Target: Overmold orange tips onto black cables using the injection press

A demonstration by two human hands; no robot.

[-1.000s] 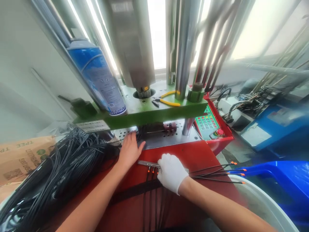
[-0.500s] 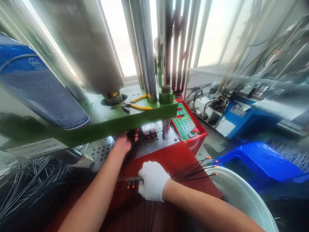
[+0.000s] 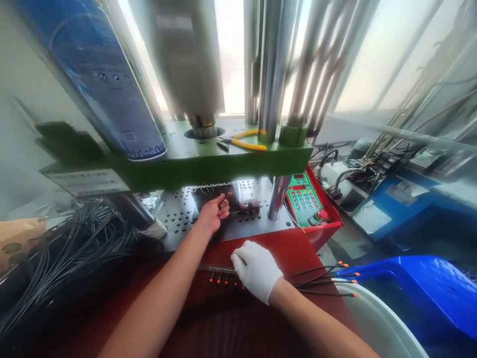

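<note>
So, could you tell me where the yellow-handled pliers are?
Head view, upper centre: the yellow-handled pliers lie on the green press plate, right beside the steel column.

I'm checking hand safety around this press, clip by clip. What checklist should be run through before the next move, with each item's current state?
1. Left hand clear of the green plate: not ok; it is closed on black cables on the perforated bed just below the plate.
2. Right hand on the metal bar: ok; the gloved hand rests on it.
3. Firm grip on the bar: cannot tell; the fingers cover it.
4. Loose orange-tipped cables off the bed: ok; they lie on the red surface to the right.
5. Red stop button uncovered: ok.
</note>
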